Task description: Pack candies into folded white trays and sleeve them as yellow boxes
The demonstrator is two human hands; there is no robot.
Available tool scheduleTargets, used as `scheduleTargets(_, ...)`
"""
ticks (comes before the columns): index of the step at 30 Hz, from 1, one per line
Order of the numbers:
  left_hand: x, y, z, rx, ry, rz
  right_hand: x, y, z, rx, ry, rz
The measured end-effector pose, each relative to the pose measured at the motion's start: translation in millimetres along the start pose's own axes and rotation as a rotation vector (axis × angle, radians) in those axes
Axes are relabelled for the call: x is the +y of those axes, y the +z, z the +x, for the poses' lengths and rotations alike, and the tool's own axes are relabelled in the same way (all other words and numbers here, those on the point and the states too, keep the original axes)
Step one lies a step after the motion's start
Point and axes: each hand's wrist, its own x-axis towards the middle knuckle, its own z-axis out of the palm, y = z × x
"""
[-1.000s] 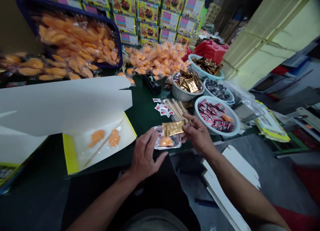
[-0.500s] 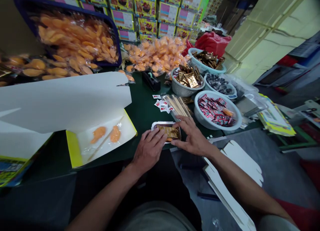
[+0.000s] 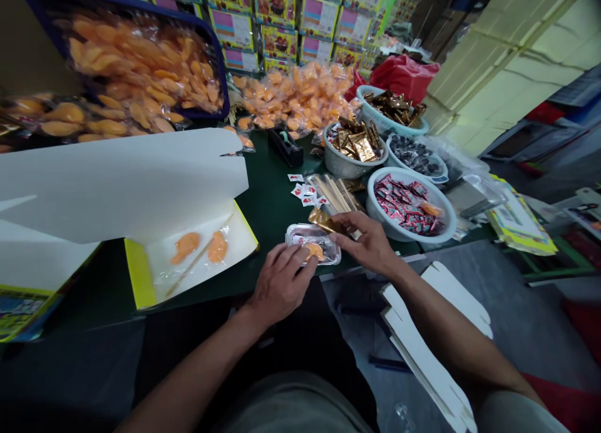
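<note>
A small foil tray [image 3: 332, 258] lies at the front edge of the dark green table, with an orange plastic-looking piece [image 3: 314, 251] inside it. My left hand [image 3: 282, 280] rests over the tray's left side, fingers stretched out and touching the tray and the orange piece. Between the thumb and fingers of my right hand [image 3: 370, 242] is a gold foil packet [image 3: 322, 219], lifted above the tray's back right corner. To the left, an open yellow-edged white box [image 3: 154, 276] holds two wrapped orange pieces [image 3: 217, 246] and a thin stick [image 3: 200, 256].
Small white-and-red packets [image 3: 308, 201] and wooden sticks [image 3: 335, 195] lie behind the tray. Bowls stand at right, one with pink sachets [image 3: 404, 208], another with gold packets [image 3: 361, 147]. A black tape dispenser [image 3: 285, 147] and heaped bagged orange pieces [image 3: 300, 98] sit further back.
My right hand has lifted the gold foil packet out of the tray, up and to the right. The orange piece in the tray now shows. My left hand stays at the tray.
</note>
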Motion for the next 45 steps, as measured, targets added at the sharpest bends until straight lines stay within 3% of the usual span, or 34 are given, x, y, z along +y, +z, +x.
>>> scheduleTargets(3,3,-0.9,11,-0.132,0.054,0.036,4,-2,-2,0.037,0.058,0.091)
scheduleTargets(6,3,2.3,17,-0.215,0.019,0.046,7,4,-7,0.021,0.078,0.14)
scheduleTargets(11,2,3.1,18,-0.222,-0.024,0.068,15,16,-14,-0.012,0.11,0.163)
scheduleTargets(17,-1,-3.9,24,-0.23,-0.025,0.112,20,18,-13,-0.03,0.043,0.071)
scheduleTargets(25,-3,-3.8,32,-0.356,-0.036,0.137,17,18,-15,-0.034,0.036,0.013)
scheduleTargets(34,-3,-7.8,30,-0.349,-0.13,0.199,21,21,-19,-0.034,0.032,-0.083)
scheduleTargets(38,-2,-13.3,28,-0.327,-0.146,0.16,18,18,-17,0.086,0.054,0.012)
scheduleTargets(41,-3,-15.0,19,-0.238,-0.164,0.131,11,14,-10,0.146,0.013,0.012)
scheduleTargets(45,-6,-12.8,10,-0.047,-0.204,0.123,1,19,0,0.074,-0.114,-0.036)
